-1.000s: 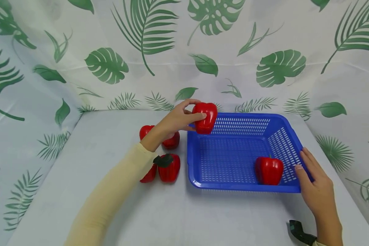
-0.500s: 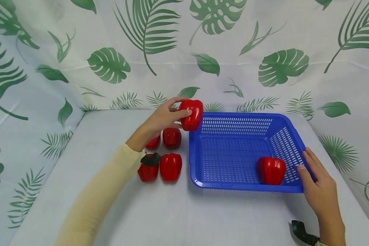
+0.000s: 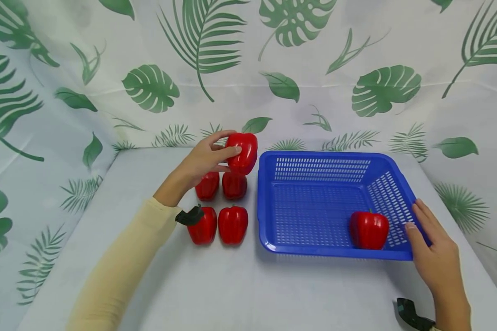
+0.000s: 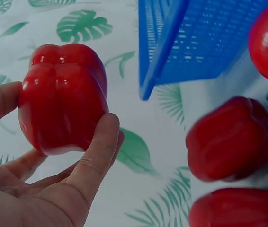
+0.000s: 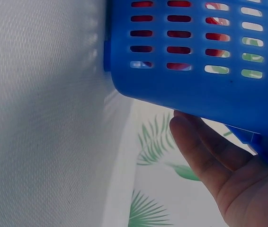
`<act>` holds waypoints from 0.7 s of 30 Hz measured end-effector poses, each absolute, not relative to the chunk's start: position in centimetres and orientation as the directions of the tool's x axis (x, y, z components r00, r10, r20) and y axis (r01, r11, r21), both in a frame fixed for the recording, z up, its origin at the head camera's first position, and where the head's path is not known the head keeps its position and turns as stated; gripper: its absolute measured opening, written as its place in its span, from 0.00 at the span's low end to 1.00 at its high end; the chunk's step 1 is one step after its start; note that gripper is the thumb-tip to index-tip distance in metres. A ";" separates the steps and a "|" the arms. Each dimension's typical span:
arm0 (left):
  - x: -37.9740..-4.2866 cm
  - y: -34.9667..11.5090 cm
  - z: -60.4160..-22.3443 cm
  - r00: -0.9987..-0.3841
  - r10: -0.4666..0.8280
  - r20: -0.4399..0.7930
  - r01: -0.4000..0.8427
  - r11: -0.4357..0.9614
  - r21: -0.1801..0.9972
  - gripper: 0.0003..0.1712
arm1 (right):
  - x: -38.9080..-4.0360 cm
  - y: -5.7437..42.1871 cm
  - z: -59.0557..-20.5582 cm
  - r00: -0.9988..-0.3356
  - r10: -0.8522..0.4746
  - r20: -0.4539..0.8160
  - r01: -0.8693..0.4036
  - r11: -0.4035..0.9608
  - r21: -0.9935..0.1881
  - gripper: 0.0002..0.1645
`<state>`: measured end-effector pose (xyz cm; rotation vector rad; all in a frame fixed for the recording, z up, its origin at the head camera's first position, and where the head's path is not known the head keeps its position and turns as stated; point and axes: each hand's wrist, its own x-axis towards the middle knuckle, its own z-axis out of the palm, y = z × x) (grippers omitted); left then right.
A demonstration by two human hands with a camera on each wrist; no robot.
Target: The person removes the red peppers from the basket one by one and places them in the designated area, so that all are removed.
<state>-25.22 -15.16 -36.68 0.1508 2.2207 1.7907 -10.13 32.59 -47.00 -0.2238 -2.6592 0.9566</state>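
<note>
My left hand (image 3: 203,158) holds a red bell pepper (image 3: 243,154) above the table, left of the blue basket (image 3: 314,252). In the left wrist view, thumb and fingers surround this pepper (image 4: 63,99) from its sides and below. Beneath that hand, several red peppers stand in two rows, among them a front pepper (image 3: 233,225) and a back pepper (image 3: 234,186). Inside the basket, one red pepper (image 3: 369,231) sits in the near right corner. My right hand (image 3: 436,253) grips the basket's right rim. The right wrist view shows its fingers (image 5: 205,146) against the basket's edge.
A white cloth covers the table (image 3: 298,294). Behind and beside it hangs a leaf-print sheet (image 3: 232,101). Dark straps or mounts show at both wrists, such as the right wrist mount (image 3: 412,315).
My left hand has moved left with its pepper, from over the basket's left rim to above the back row of peppers. The right hand keeps its hold on the basket.
</note>
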 end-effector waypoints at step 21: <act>-24.0 -20.9 -37.8 -0.972 0.159 -0.176 -0.139 0.217 0.966 0.40 | -10.3 32.4 -47.1 -0.937 0.269 0.224 0.065 0.762 -0.644 0.35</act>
